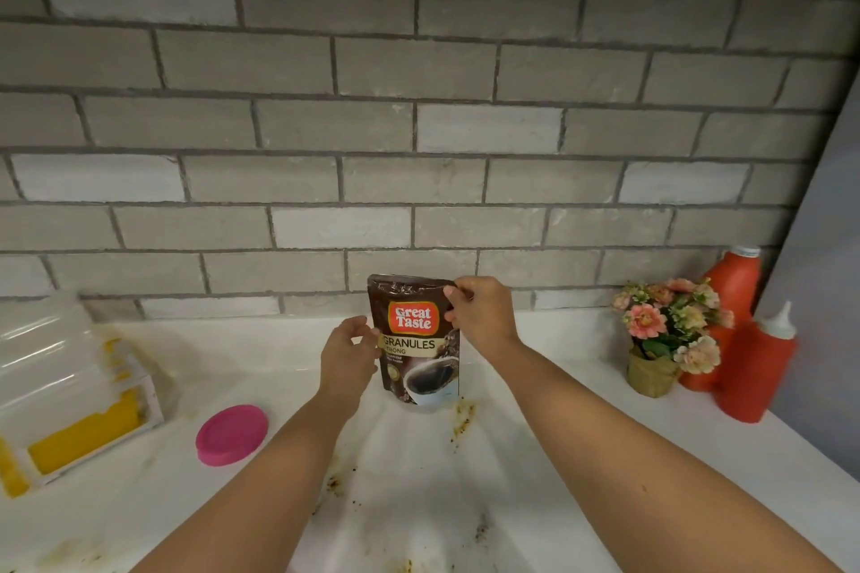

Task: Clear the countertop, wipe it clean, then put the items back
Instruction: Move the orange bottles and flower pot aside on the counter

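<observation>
Coffee pouch (416,340) upright in the middle of the countertop (535,479), close to the brick wall, and you've got both hands on it. Your right hand (481,309) pinches the top right corner between thumb and fingertips, the sealed strip being the stiffest place to take it. Your left hand (346,358) curls against the left edge, fingers narrow, holding the soft bag from flopping. Whether its base sits on the surface or just off it, I can't tell. Brown stains (463,421) run from right below the pouch towards you, so it has to go before wiping. Also waiting: a pink lid (231,434) and a clear box (70,386) on your left, a flower pot (670,335) and two red bottles (756,368) on your right.
</observation>
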Tool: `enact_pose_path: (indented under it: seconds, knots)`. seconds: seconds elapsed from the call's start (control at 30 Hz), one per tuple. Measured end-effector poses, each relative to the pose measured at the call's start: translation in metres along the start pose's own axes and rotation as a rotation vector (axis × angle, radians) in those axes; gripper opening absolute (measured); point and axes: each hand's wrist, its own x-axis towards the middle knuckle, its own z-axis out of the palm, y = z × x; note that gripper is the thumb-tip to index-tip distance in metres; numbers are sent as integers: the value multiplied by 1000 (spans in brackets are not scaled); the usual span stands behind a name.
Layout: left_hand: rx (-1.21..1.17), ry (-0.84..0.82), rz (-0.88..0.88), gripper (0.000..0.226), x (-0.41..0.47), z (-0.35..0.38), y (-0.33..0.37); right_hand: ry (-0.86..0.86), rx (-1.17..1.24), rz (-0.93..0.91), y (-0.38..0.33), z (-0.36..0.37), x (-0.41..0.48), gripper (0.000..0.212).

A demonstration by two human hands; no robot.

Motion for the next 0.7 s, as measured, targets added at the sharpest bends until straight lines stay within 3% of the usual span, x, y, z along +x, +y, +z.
enact_pose_path:
  seconds: [0.17, 0.4, 0.7]
  knots:
    - [-24, -72, 125, 34, -16, 26, 14, 46, -44, -32, 1, -47, -8, 21]
    - [-65, -157, 191, 3, -50, 75, 38, 114, -67, -40, 19, -118, -13, 22]
    - [-90, -280, 237, 13, -96, 161, 52, 162, -9, -24, 68, -210, -15, 12]
